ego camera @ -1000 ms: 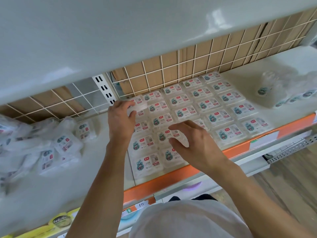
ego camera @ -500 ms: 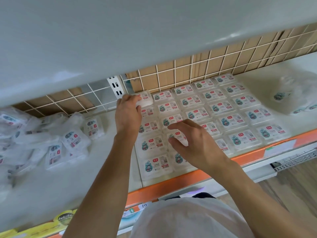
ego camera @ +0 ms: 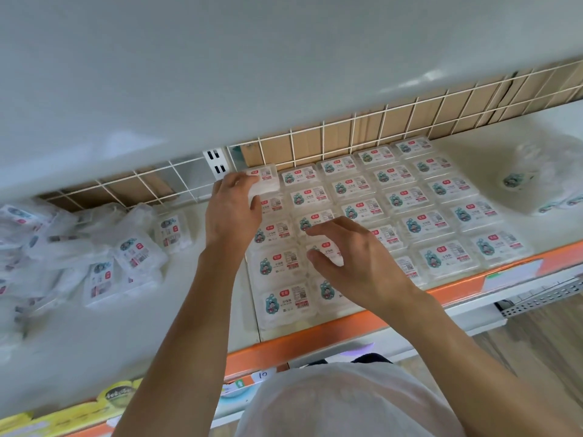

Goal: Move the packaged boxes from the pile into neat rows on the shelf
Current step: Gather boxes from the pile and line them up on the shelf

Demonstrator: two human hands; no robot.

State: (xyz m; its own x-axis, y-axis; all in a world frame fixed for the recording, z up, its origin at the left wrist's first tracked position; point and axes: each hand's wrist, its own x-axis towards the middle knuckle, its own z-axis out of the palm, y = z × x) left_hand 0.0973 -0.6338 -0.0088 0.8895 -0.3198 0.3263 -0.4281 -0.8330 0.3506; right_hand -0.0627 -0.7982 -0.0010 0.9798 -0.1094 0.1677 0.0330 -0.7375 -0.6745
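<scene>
Several white packaged boxes with cartoon labels lie in neat rows (ego camera: 407, 200) on the white shelf (ego camera: 94, 342). My left hand (ego camera: 232, 212) reaches to the back-left corner of the rows and grips a box (ego camera: 265, 178) by the wire grid, fingers curled round its left edge. My right hand (ego camera: 356, 263) hovers over the second column with spread fingers, its fingertips touching a box (ego camera: 321, 253) there. A loose pile of the same boxes (ego camera: 126, 257) lies at the left of the shelf.
A white shelf board (ego camera: 220, 74) hangs low overhead. A wire grid (ego camera: 378, 130) backs the shelf, with brown cardboard behind it. Crumpled plastic packs (ego camera: 536, 181) sit at the far right. An orange price rail (ego camera: 315, 339) runs along the front edge.
My left hand stays at the back-left corner box, pressing it toward the grid. My right hand has barely shifted over the second column. The camera view has dropped slightly.
</scene>
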